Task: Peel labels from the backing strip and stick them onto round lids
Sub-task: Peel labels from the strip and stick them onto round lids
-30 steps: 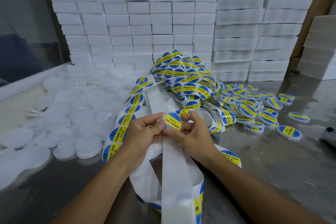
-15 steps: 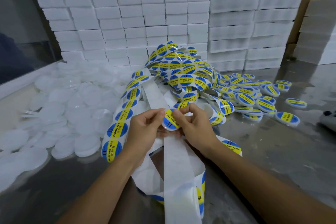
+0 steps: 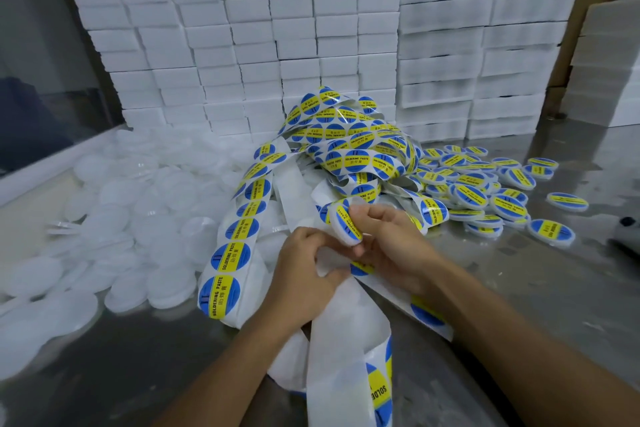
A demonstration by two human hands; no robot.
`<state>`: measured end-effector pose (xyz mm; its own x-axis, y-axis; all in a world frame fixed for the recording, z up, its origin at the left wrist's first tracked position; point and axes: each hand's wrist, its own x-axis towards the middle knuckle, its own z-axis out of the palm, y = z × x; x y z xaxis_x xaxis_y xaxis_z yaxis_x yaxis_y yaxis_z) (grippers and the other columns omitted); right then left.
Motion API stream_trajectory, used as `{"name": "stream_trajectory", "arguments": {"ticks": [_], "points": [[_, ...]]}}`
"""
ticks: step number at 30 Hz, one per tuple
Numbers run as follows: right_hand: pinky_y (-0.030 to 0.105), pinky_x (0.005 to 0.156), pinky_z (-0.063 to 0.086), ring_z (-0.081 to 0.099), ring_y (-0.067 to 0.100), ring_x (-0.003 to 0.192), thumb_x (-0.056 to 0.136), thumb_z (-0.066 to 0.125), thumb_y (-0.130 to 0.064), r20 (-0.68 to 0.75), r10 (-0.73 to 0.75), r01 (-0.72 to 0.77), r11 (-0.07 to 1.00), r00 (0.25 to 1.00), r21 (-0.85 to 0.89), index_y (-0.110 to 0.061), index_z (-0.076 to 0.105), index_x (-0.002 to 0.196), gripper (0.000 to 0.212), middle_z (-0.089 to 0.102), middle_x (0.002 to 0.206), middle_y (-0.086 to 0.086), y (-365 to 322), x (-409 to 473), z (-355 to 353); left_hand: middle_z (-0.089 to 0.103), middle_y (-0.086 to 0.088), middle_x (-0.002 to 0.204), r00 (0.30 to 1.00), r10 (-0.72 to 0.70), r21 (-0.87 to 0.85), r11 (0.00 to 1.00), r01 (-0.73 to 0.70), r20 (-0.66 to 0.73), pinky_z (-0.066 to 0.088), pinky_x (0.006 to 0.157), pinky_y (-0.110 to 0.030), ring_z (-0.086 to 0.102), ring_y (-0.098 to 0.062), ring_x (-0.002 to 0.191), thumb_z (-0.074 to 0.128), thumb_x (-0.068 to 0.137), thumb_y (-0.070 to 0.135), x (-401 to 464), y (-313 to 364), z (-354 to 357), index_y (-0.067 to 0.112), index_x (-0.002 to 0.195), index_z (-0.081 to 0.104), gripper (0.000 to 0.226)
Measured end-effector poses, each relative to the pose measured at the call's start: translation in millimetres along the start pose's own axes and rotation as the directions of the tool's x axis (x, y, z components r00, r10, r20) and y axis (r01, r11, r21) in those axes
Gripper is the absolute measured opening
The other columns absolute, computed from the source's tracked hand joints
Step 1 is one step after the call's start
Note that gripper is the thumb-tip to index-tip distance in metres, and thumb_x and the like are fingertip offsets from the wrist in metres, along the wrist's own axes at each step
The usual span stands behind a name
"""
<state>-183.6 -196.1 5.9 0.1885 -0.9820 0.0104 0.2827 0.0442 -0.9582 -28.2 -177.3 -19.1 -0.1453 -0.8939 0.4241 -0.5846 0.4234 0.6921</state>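
Observation:
My right hand [image 3: 391, 243] grips a round white lid [image 3: 346, 224] with a blue and yellow label stuck on it, tilted on edge. Just left of it, my left hand [image 3: 304, 270] has curled fingers on the bare white backing strip [image 3: 343, 333] and touches the lid's lower edge. A tangled heap of backing strip with labels [image 3: 349, 146] rises behind my hands. One run of labels [image 3: 235, 239] trails down toward the left. Plain white lids [image 3: 138, 218] cover the table on the left. Labelled lids [image 3: 485, 191] lie in a pile at the right.
Stacks of white boxes [image 3: 277, 52] wall off the back of the steel table [image 3: 536, 288]. Cardboard cartons stand behind them. A dark object [image 3: 627, 236] sits at the right edge. A white ledge [image 3: 41, 170] borders the left side.
The labelled lid has gone from flat between both hands to tilted on edge in my right hand, slightly up and right. My left hand has dropped onto the backing strip.

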Motion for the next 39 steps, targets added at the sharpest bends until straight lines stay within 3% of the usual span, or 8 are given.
{"name": "stream_trajectory", "arguments": {"ticks": [3, 6, 9, 12, 21, 29, 34, 39], "points": [[0.054, 0.085, 0.058, 0.065, 0.021, 0.06, 0.093, 0.064, -0.005, 0.051, 0.037, -0.04, 0.997, 0.998, 0.072, -0.005, 0.062, 0.12, 0.028, 0.063, 0.07, 0.011, -19, -3, -6, 0.059, 0.02, 0.091, 1.0, -0.023, -0.013, 1.0, 0.023, -0.007, 0.041, 0.074, -0.003, 0.054, 0.008, 0.088, 0.08, 0.074, 0.016, -1, -1, -1, 0.038, 0.092, 0.057, 0.037], [0.037, 0.064, 0.061, 0.064, 0.018, 0.055, 0.09, 0.061, 0.002, 0.085, 0.038, -0.053, 0.983, 0.996, 0.175, -0.008, 0.064, 0.114, 0.026, 0.061, 0.066, 0.007, -36, -7, -16, 0.056, 0.016, 0.099, 0.999, -0.016, 0.042, 0.999, 0.018, -0.036, 0.045, 0.082, -0.013, 0.053, 0.002, 0.091, 0.081, 0.073, 0.014, -1, -1, 1, 0.032, 0.088, 0.056, 0.034], [0.023, 0.052, 0.054, 0.061, 0.012, 0.051, 0.09, 0.06, -0.003, -0.154, -0.049, 0.092, 0.955, 0.987, 0.284, -0.009, 0.07, 0.099, 0.015, 0.061, 0.063, 0.001, -48, -3, -33, 0.048, 0.007, 0.124, 0.997, -0.073, 0.048, 0.996, 0.073, -0.014, 0.045, 0.099, -0.033, 0.049, -0.013, 0.117, 0.08, 0.074, 0.013, -1, -1, -1, 0.03, 0.092, 0.062, 0.031], [0.022, 0.053, 0.054, 0.069, 0.015, 0.061, 0.091, 0.061, -0.004, -0.443, -0.179, 0.228, 0.972, 0.878, 0.059, -0.012, 0.07, 0.106, 0.019, 0.07, 0.082, 0.004, -52, 5, -58, 0.052, 0.012, 0.114, 0.997, -0.072, 0.043, 0.996, 0.072, -0.009, 0.045, 0.099, -0.034, 0.052, -0.015, 0.115, 0.078, 0.075, 0.011, -1, -1, -3, 0.025, 0.102, 0.065, 0.033], [0.029, 0.064, 0.06, 0.073, 0.026, 0.085, 0.094, 0.055, 0.001, -0.591, -0.169, 0.194, 0.981, 0.789, -0.021, -0.023, 0.016, 0.157, 0.078, 0.051, 0.132, 0.014, -38, 29, -96, 0.061, 0.019, 0.09, 0.957, -0.11, -0.045, 0.994, 0.102, -0.267, 0.048, 0.075, -0.014, 0.06, -0.005, 0.08, 0.08, 0.077, 0.017, 4, -5, -5, 0.017, 0.088, 0.074, 0.013], [0.03, 0.067, 0.06, 0.074, 0.025, 0.08, 0.091, 0.058, -0.002, -0.673, -0.212, 0.197, 0.975, 0.708, -0.099, -0.015, 0.049, 0.132, 0.043, 0.057, 0.126, 0.019, -42, 19, -83, 0.066, 0.007, 0.068, 0.908, -0.192, -0.225, 0.968, 0.112, -0.372, 0.047, 0.058, -0.015, 0.06, -0.011, 0.062, 0.083, 0.073, 0.016, 6, 3, -9, 0.027, 0.072, 0.062, 0.024], [0.023, 0.072, 0.051, 0.065, 0.002, 0.076, 0.088, 0.065, -0.01, -0.338, -0.645, 0.311, 0.679, 0.686, -0.665, -0.017, 0.067, 0.099, 0.013, 0.069, 0.091, -0.007, -26, 0, -31, 0.073, -0.009, 0.094, 0.899, -0.41, -0.506, 0.814, 0.285, -0.153, 0.059, 0.076, -0.036, 0.071, -0.022, 0.083, 0.08, 0.076, 0.009, 7, 8, -13, 0.025, 0.098, 0.064, 0.031], [0.02, 0.078, 0.045, 0.061, 0.012, 0.084, 0.084, 0.073, -0.017, 0.206, -0.727, 0.533, 0.251, 0.655, -0.808, -0.014, 0.073, 0.102, 0.018, 0.065, 0.09, -0.005, -2, -13, 13, 0.076, 0.0, 0.086, 0.913, -0.399, -0.636, 0.728, 0.255, -0.091, 0.057, 0.061, -0.027, 0.072, -0.015, 0.072, 0.076, 0.08, 0.003, 7, 9, -12, 0.018, 0.095, 0.062, 0.026]]}}
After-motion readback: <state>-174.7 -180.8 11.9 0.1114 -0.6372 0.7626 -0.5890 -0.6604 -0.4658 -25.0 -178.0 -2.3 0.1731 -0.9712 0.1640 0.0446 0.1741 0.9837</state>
